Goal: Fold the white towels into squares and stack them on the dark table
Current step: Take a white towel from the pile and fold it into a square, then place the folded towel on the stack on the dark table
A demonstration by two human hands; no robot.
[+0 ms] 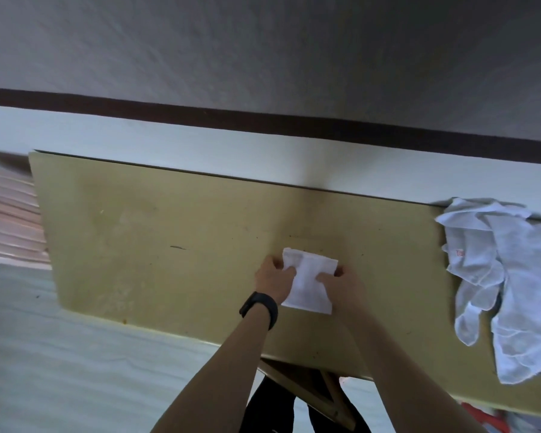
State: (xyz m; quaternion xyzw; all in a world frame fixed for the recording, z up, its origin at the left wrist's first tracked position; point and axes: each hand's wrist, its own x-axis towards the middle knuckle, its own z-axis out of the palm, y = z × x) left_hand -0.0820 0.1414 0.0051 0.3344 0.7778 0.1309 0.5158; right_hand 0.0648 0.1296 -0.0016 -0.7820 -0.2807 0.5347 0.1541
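Looking down from head height, the view takes in two bare forearms reaching forward over a long olive-yellow bench. Between the hands is a folded white towel, a small, roughly square packet near the middle of the bench, closer to its near edge than its far one. The left hand grips the towel's left side: its thumb lies on top of the cloth and its fingers curl at the edge. The right hand grips the right side the same way, thumb on top, fingers curled round the edge. It is not clear whether the towel lies flat on the bench or is held just above it. A black wristband circles the left wrist.

At the right end of the bench, well apart from the hands, lies a heap of loose white towels, crumpled and unfolded, with part of it drooping over the near edge.

Below the bench's near edge a wooden frame shows. Beyond the bench are a pale floor, a dark band and a grey wall. A pink ribbed surface sits just past the bench's left end.
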